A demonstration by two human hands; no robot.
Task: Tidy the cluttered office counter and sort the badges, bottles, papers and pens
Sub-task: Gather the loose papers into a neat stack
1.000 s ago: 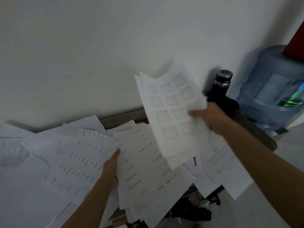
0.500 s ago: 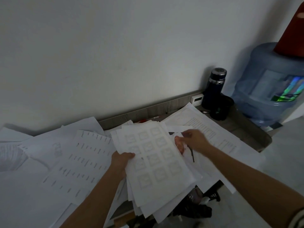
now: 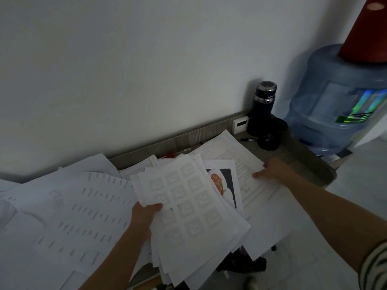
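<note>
My left hand (image 3: 144,216) grips the left edge of a stack of papers (image 3: 192,208), thumb on top of a sheet printed with a grid of boxes. My right hand (image 3: 272,170) takes hold of the edge of a large text sheet (image 3: 240,155) that lies to the right of the stack, thumb on the page. Between the two shows a printed sheet with a red picture (image 3: 219,183). More loose printed pages (image 3: 79,208) cover the counter on the left. A red pen (image 3: 169,155) and a black pen (image 3: 247,140) lie near the wall.
A dark blue flask (image 3: 262,105) and a black cup (image 3: 270,135) stand at the counter's far right corner, beside a small white device (image 3: 240,123). A big blue water jug (image 3: 335,99) stands beyond the counter end. Dark items lie below the front edge.
The grid sheet went from my raised right hand down onto the stack in my left hand. My right hand then let go and moved right to the large text sheet.
</note>
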